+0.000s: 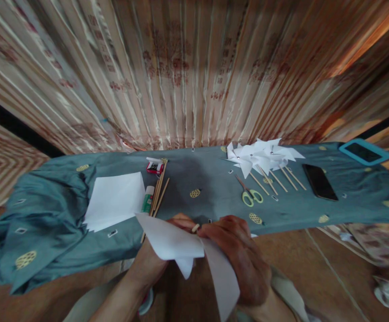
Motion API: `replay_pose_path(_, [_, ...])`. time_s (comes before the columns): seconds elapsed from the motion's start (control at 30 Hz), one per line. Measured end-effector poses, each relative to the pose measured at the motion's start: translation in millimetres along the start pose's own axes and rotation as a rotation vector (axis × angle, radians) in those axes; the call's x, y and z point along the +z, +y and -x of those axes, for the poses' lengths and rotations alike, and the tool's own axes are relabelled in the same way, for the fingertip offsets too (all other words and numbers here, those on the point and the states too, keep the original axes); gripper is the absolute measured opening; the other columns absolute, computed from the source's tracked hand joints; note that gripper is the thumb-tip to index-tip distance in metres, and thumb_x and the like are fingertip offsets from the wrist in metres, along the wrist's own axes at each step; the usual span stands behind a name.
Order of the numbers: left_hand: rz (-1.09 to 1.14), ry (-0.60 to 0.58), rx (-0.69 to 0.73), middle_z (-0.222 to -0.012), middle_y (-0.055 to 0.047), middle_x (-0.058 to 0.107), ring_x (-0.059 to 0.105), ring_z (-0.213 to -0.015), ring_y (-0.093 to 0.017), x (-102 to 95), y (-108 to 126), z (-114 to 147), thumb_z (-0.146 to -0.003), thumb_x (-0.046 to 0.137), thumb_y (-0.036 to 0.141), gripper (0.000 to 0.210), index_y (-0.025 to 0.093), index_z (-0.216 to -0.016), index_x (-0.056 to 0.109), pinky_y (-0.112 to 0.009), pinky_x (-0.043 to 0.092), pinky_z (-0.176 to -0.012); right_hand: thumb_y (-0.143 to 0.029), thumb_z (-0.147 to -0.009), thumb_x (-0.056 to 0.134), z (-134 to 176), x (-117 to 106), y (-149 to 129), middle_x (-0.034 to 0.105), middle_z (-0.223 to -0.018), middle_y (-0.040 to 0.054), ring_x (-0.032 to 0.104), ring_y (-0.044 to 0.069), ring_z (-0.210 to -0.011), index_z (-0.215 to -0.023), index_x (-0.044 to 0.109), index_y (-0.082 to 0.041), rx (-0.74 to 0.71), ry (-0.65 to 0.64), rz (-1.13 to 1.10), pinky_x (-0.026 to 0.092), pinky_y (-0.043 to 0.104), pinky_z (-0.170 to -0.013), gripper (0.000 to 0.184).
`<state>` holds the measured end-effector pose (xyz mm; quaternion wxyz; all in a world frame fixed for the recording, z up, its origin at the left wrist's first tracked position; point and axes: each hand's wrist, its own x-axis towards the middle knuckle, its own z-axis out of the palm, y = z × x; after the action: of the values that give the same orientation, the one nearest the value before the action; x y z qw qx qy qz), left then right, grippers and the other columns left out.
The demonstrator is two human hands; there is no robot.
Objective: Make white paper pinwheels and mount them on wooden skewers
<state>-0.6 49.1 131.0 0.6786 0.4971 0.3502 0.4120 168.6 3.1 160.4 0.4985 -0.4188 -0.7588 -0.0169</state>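
A white paper pinwheel [172,239] is held close to my body, just off the table's front edge, with curled blades pointing left and down. My left hand [180,220] is closed behind the paper, its fingers partly hidden. My right hand [239,255] has its fingers bent round the pinwheel's right side. Between the two hands pokes the end of a wooden stick [195,228]; the rest of it is hidden. Left of my hands are several loose wooden sticks [160,190], a green and white glue stick [147,199] and a stack of white paper squares [115,199].
On the green cloth-covered table [211,179] a small red box [155,166] stands behind the glue. Several finished pinwheels [263,156] lie at the back right. Scissors [250,196] with yellow-green handles, a black phone [320,181] and a blue-framed tablet [364,151] are also there. A curtain [181,80] hangs behind.
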Motion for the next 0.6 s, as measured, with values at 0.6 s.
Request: replay_pose_path(0.6, [-0.008,-0.055,-0.003,-0.084,-0.002,0.068,0.059,-0.075,-0.016,-4.6,-4.8,2.8,-0.079,0.072,0.028,0.012,0.024,-0.088,0.079,-0.027,0.046,-0.077,-0.013,-0.095,0.048,0.3,1.2,-1.6,0.074,-0.093,0.0066,0.067,0.016,-0.088,-0.12,0.057,-0.013,0.028,0.006,-0.025,0.053,0.033,-0.083,0.026])
